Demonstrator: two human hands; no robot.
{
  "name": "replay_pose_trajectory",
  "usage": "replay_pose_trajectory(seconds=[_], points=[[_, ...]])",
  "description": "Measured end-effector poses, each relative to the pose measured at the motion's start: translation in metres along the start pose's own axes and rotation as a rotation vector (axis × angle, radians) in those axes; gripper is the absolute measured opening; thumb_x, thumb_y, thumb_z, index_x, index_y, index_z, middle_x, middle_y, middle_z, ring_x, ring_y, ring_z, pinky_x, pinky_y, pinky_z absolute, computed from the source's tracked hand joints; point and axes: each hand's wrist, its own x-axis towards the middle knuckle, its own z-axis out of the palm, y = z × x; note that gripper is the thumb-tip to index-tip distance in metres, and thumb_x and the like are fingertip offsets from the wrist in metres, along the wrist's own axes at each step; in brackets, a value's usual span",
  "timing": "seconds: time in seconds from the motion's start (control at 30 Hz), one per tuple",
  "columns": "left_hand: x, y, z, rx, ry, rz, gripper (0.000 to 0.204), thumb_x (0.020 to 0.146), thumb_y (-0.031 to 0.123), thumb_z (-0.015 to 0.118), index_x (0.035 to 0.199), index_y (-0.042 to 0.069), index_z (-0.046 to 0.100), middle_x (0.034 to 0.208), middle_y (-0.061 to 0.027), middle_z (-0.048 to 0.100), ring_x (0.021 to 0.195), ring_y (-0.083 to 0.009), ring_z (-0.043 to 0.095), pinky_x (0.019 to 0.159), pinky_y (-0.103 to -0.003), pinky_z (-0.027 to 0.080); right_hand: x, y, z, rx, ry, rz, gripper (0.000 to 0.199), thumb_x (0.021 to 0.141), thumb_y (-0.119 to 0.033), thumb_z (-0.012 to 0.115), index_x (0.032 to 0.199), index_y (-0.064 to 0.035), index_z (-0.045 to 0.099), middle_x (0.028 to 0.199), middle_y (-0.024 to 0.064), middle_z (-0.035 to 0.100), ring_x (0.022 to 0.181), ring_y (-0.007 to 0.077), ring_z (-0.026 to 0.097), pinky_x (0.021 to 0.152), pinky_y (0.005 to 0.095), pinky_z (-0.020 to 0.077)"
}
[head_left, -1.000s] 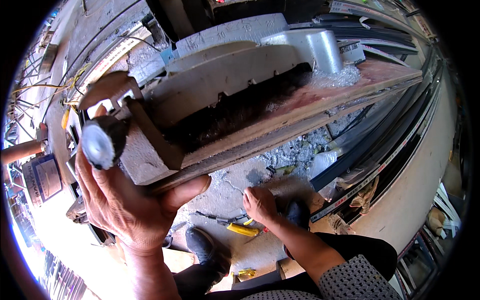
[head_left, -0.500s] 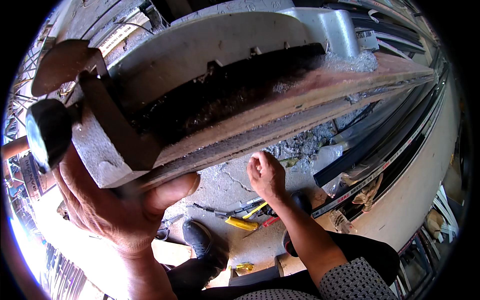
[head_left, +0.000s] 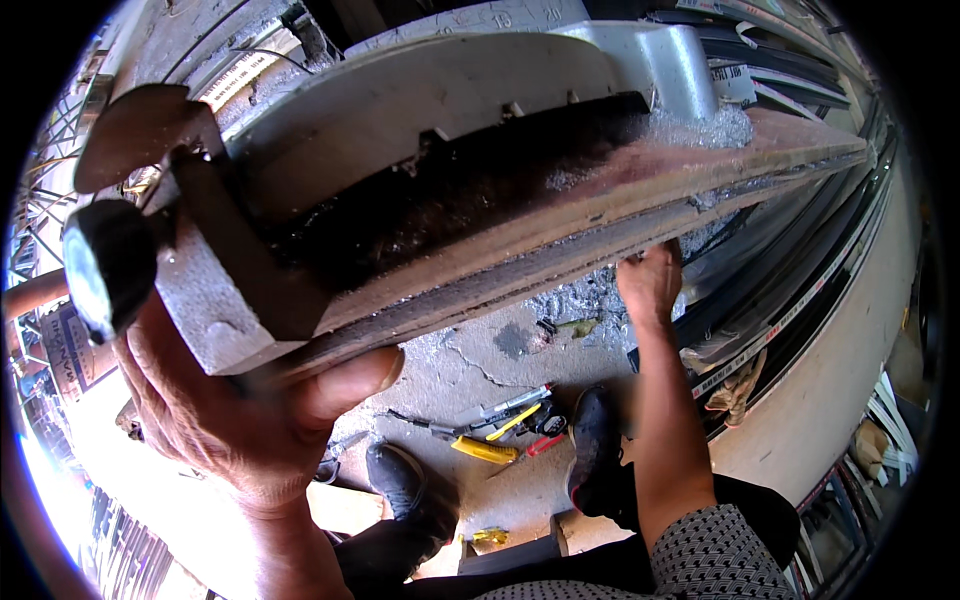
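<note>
Across the upper middle lies a thick wooden board [head_left: 600,215] bearing a machine with a curved grey metal guard [head_left: 400,110] and a grey metal block [head_left: 225,310] at its left end. A black-ended knob [head_left: 105,265] juts out beside the block. My left hand [head_left: 215,410] is closed around the board's near left corner, thumb along the underside; its other fingers are partly hidden behind the block. My right hand [head_left: 652,285] is raised against the board's lower front edge further right, fingers curled. Whatever they hold, if anything, is hidden.
Metal shavings [head_left: 700,128] are heaped on the board, with more on the floor below. A yellow-handled cutter [head_left: 485,449], a red-handled tool [head_left: 546,445] and other tools lie near my shoes [head_left: 597,430]. Long dark profiles [head_left: 790,270] are stacked at the right.
My right hand has moved up and to the right, from above the floor to the board's front edge. My left hand keeps its grip; the machine sits slightly lower and further right in view.
</note>
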Motion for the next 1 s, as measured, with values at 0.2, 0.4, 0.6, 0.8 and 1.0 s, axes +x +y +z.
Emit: replay_pose_trajectory(seconds=[0.2, 0.4, 0.6, 0.8, 1.0], points=[[0.0, -0.004, 0.002, 0.073, 0.075, 0.129, 0.122, 0.074, 0.087, 0.066, 0.149, -0.004, 0.04, 0.128, -0.0268, 0.06, 0.112, -0.0436, 0.066, 0.092, -0.051, 0.054, 0.031, 0.066, 0.004, -0.388, -0.259, 0.081, 0.039, 0.09, -0.025, 0.066, 0.122, -0.0027, 0.061, 0.118, 0.0218, 0.065, 0.116, 0.0404, 0.061, 0.103, 0.0481, 0.0488], [-0.001, -0.007, 0.002, 0.033, 0.039, 0.097, 0.118, 0.074, 0.088, 0.065, 0.147, -0.003, 0.044, 0.129, -0.0254, 0.06, 0.113, -0.0432, 0.065, 0.092, -0.049, 0.054, 0.046, 0.094, -0.003, -0.496, -0.614, 0.127, 0.034, 0.092, -0.028, 0.067, 0.117, -0.0047, 0.065, 0.118, 0.0194, 0.07, 0.113, 0.038, 0.067, 0.096, 0.0478, 0.0544], [0.003, 0.0, -0.001, 0.009, 0.03, 0.07, 0.119, 0.074, 0.087, 0.065, 0.15, -0.001, 0.041, 0.141, -0.0304, 0.054, 0.126, -0.0493, 0.058, 0.104, -0.055, 0.049, 0.058, 0.092, -0.004, -0.528, -0.681, 0.07, 0.033, 0.095, -0.028, 0.065, 0.119, -0.0071, 0.066, 0.118, 0.0201, 0.072, 0.111, 0.0391, 0.069, 0.094, 0.0487, 0.056], [-0.001, -0.002, 0.004, 0.065, 0.1, 0.099, 0.117, 0.074, 0.088, 0.064, 0.146, -0.001, 0.043, 0.131, -0.027, 0.058, 0.116, -0.0457, 0.063, 0.095, -0.053, 0.053, 0.065, 0.08, -0.014, -0.518, -0.796, 0.035, 0.031, 0.099, -0.025, 0.059, 0.124, -0.0067, 0.064, 0.123, 0.0193, 0.07, 0.115, 0.0386, 0.067, 0.095, 0.049, 0.0555], [0.0, -0.005, 0.004, 0.081, 0.092, 0.11, 0.117, 0.076, 0.088, 0.063, 0.146, -0.004, 0.043, 0.133, -0.0302, 0.057, 0.118, -0.0481, 0.062, 0.097, -0.053, 0.051, 0.068, 0.087, -0.01, -0.531, -0.848, -0.092, 0.03, 0.101, -0.019, 0.05, 0.123, -0.0045, 0.065, 0.123, 0.0202, 0.07, 0.116, 0.0382, 0.067, 0.097, 0.0486, 0.0549]])
